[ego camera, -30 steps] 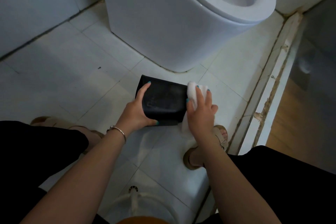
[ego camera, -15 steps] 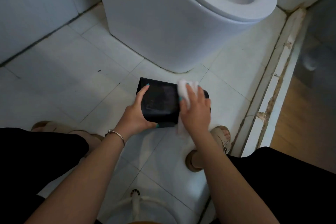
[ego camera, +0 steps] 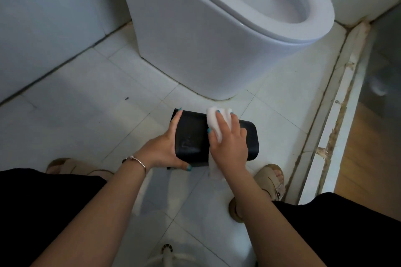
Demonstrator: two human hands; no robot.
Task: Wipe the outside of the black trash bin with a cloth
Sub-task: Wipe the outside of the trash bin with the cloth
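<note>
The black trash bin (ego camera: 191, 136) lies on its side just above the white floor tiles, in front of the toilet. My left hand (ego camera: 165, 147) grips the bin's left end, thumb under it and a finger along its edge. My right hand (ego camera: 230, 141) presses a white cloth (ego camera: 219, 119) flat against the bin's upper side near its middle. The cloth's tail hangs down past the bin's near edge. The bin's right end (ego camera: 251, 136) shows beyond my right hand.
A white toilet (ego camera: 195, 39) stands close behind the bin. A raised, stained threshold (ego camera: 334, 128) runs along the right, with a wooden floor (ego camera: 368, 158) beyond it. My sandalled feet (ego camera: 269, 182) rest on the tiles. A floor drain (ego camera: 167, 249) lies below.
My right hand has slid the cloth leftward over the bin, from its right end to near its middle. The left hand keeps its hold on the left end.
</note>
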